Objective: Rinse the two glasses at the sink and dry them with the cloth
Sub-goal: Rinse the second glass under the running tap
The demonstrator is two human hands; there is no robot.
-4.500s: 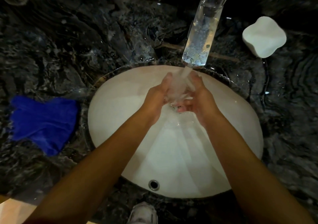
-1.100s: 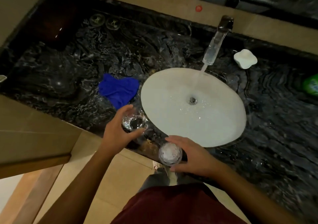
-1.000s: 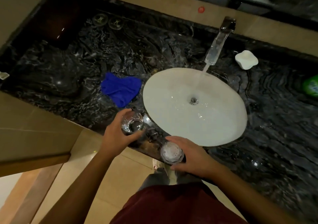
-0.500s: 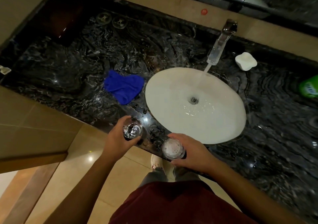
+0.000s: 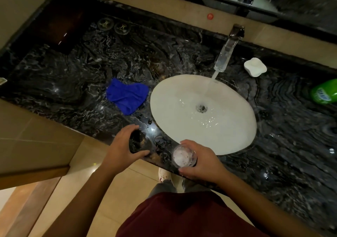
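I see my left hand (image 5: 121, 146) with its grip curled round a clear glass (image 5: 135, 143), fingers over the far side and thumb on the near side, holding it above the front edge of the dark marble tabletop (image 5: 73, 72), just left of the sink (image 5: 164, 112). My right hand (image 5: 201, 161) has its grip wrapped round the second glass (image 5: 183, 157), thumb at the bottom and fingers across the top; the glass looks whitish inside, and it sits over the tabletop's near edge, just in front of the sink. The two glasses are near each other but apart. The tap (image 5: 228, 49) is running, and a stream (image 5: 212, 80) falls into the white basin toward the drain (image 5: 201, 108). The blue cloth (image 5: 126, 95) lies crumpled on the tabletop just left of the sink, untouched by either hand. A white soap dish (image 5: 255, 67) sits right of the tap, and a green bottle (image 5: 324, 93) lies at the far right edge.
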